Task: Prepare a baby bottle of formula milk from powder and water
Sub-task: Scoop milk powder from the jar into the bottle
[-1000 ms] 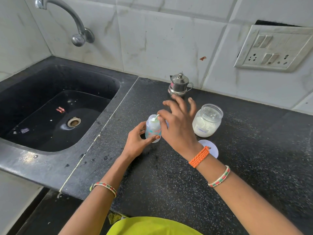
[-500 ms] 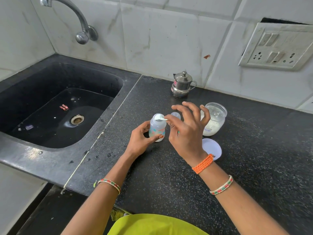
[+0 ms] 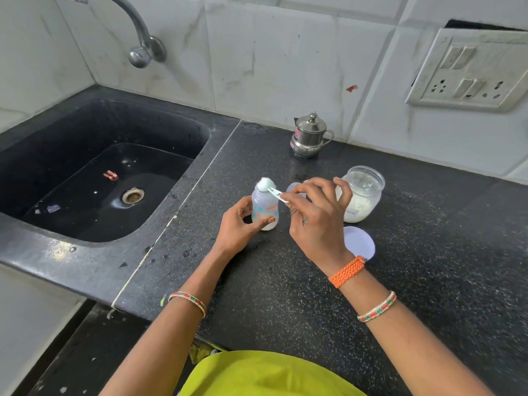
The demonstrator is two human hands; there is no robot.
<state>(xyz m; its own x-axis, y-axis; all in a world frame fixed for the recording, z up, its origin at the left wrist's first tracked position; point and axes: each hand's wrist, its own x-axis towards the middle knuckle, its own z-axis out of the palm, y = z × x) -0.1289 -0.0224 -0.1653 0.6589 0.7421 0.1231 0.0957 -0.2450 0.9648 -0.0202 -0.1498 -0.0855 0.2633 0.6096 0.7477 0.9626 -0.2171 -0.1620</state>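
Baby bottle (image 3: 265, 208) stands upright on the black counter (image 3: 428, 281), just right of the sink (image 3: 100, 167). Left hand (image 3: 238, 228) wraps its lower half from the left: thumb across the front, fingers behind, closed on it w/ the bottle base touching the counter.

Right hand (image 3: 317, 224) sits just right of the bottle, thumb and forefinger pinched on the handle of a small white scoop (image 3: 271, 188). Scoop bowl is right at the bottle mouth, tipped over the opening (can't tell if powder is still in it). Other fingers curl loosely, spread toward the jar.

Powder jar (image 3: 361, 195) is open, approx. half full of white powder, just behind and right of the right hand. Its white lid (image 3: 360, 242) lies flat on the counter nearer the person, partly hidden by the wrist. A pale cap-like piece (image 3: 294, 187) peeks out behind the right-hand fingers, btw. bottle and jar. Small steel pot (image 3: 310, 137) w/ lid stands at the back by the wall, well apart from both hands.
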